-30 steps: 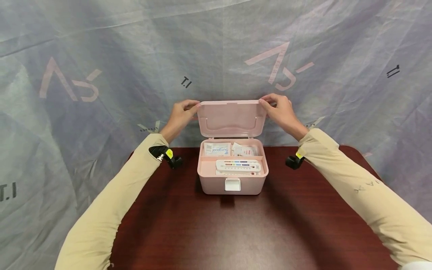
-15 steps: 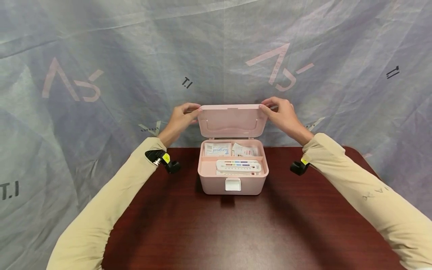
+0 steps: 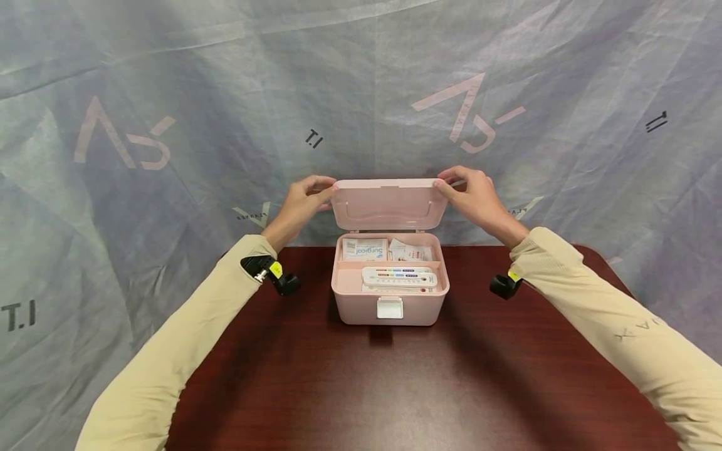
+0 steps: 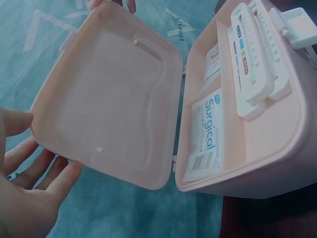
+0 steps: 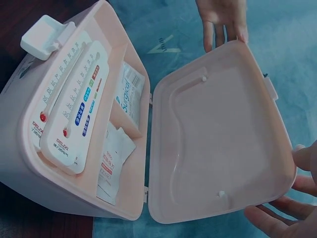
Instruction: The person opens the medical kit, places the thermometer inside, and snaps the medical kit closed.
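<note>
A pink box [image 3: 356, 310] stands on the table with its hinged lid [image 3: 389, 208] raised and the lid's inner face toward me. My left hand [image 3: 301, 203] pinches the lid's upper left corner, thumb on the near side and fingers behind. At the upper right corner, my right hand [image 3: 476, 199] grips the lid likewise. Inside the box, white thermometer boards [image 5: 74, 111] lie stacked in the front compartment. The back left compartment holds a packet marked Surgical [image 4: 204, 139]. Small white packets [image 5: 113, 161] fill the back right one. A white latch [image 3: 390, 308] is on the box's front.
The dark red-brown table [image 3: 389, 388] extends in front of and beside the box. A grey printed cloth [image 3: 372, 94] hangs close behind the lid. Black wrist-camera mounts [image 3: 287, 284] project inward from both sleeves.
The lid's top edge has come down a little in the head view, with both hands holding it and lowering along with it. The box and its contents have not moved.
</note>
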{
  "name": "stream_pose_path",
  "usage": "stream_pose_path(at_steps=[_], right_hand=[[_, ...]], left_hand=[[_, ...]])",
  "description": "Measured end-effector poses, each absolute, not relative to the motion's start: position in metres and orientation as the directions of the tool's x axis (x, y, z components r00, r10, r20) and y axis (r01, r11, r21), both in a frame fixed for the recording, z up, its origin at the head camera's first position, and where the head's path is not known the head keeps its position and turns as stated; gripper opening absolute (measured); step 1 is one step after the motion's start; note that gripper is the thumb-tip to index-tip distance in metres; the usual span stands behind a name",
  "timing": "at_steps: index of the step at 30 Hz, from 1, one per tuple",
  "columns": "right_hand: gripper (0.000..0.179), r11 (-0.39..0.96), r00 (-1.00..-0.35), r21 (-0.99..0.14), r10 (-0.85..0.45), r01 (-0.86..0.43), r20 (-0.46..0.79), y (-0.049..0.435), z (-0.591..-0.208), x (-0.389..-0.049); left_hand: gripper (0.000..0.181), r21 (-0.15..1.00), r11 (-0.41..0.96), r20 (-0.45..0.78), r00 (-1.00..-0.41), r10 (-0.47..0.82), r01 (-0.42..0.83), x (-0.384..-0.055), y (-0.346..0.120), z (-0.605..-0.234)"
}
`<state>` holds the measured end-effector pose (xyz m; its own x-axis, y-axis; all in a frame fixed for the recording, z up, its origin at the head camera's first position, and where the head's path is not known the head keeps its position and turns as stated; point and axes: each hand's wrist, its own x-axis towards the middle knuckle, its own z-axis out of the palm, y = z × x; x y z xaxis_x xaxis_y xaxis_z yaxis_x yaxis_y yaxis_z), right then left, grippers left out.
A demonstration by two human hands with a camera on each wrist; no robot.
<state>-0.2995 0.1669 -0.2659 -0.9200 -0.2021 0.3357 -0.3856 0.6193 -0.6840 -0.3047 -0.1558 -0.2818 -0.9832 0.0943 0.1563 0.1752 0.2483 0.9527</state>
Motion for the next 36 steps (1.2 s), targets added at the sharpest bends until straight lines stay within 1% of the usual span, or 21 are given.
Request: stream_pose_path(at_steps=[4, 11, 25, 36], right_hand=[[0.043, 0.62, -0.921, -0.683, -0.215, -0.385, 0.324, 0.168, -0.266, -0.296], [0.043, 0.616, -0.918, -0.682, -0.226, -0.394, 0.326, 0.168, -0.266, -0.29], [0.044, 0.633, -0.914, -0.662, -0.232, -0.401, 0.332, 0.169, -0.269, -0.282], [0.037, 0.63, -0.907, -0.658, -0.221, -0.413, 0.358, 0.167, -0.271, -0.276]], left_hand=[[0.035, 0.954, 0.231, 0.17, -0.979, 0.11, 0.191, -0.302, -0.157, -0.283], [0.036, 0.958, 0.173, 0.202, -0.968, 0.151, 0.227, -0.295, -0.159, -0.285], [0.034, 0.958, 0.166, 0.218, -0.969, 0.113, 0.234, -0.285, -0.159, -0.291], [0.036, 0.962, 0.123, 0.229, -0.966, 0.121, 0.244, -0.281, -0.16, -0.297]])
